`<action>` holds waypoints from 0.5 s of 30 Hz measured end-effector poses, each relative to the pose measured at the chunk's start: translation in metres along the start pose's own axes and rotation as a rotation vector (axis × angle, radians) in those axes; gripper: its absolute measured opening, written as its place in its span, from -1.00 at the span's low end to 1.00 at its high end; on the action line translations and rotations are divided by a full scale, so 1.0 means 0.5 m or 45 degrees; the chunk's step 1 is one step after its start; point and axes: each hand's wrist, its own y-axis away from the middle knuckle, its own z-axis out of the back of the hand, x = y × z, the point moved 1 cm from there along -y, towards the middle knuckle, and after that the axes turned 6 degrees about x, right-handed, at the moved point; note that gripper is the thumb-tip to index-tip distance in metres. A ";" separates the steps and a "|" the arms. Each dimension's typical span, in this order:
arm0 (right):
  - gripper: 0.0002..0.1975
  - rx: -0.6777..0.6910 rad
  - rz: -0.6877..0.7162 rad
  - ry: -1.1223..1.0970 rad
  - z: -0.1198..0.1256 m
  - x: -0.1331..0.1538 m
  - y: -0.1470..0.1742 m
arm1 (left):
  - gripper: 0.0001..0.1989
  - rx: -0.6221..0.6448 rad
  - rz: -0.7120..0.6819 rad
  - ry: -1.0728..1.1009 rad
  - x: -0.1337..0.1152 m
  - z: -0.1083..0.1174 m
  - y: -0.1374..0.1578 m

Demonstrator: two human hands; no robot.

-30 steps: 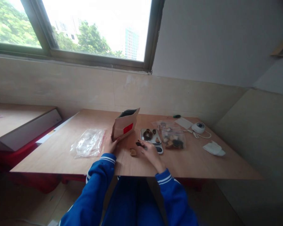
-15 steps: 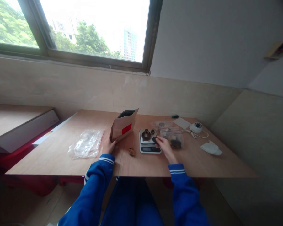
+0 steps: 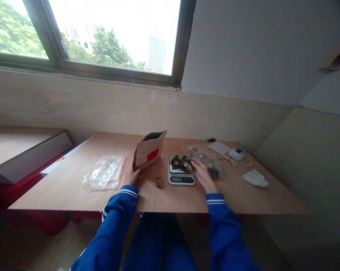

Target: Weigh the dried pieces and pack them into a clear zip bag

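Note:
A brown paper pouch (image 3: 143,154) with a red label stands tilted and gaping on the table. My left hand (image 3: 131,174) is closed on its lower left edge. Right of it sits a white kitchen scale (image 3: 171,183) with a small display. Dark, curled dried pieces (image 3: 178,163), which look like dried mushroom or fungus, lie on the scale's plate. Over the plate's right edge is my right hand (image 3: 201,174), fingers apart and close to the pieces. A single brown dried piece (image 3: 159,183) lies on the table between pouch and scale.
Clear zip bags (image 3: 215,165) with dark pieces lie right of the scale. Farther right are a white dome camera (image 3: 237,153) with its cable, a white card (image 3: 219,148) and a crumpled white tissue (image 3: 255,178). A flat clear plastic bag (image 3: 104,172) lies on the left.
The dark piece in my right hand has come down onto the scale's plate, and the fingers have spread. My left hand and the pouch stay in place.

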 end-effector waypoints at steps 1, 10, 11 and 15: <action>-0.60 -0.021 0.034 0.001 0.004 -0.001 0.001 | -0.44 -0.006 -0.004 -0.014 0.001 0.000 0.000; -0.55 -0.144 0.119 0.145 0.047 -0.018 -0.018 | -0.40 -0.020 -0.012 -0.065 -0.018 0.004 0.004; -0.57 -0.169 0.137 0.213 0.050 -0.019 -0.028 | -0.40 -0.023 -0.008 -0.064 -0.018 0.004 0.003; -0.70 -0.208 0.179 0.532 0.055 -0.022 -0.073 | -0.45 0.009 0.029 -0.048 -0.011 0.002 0.000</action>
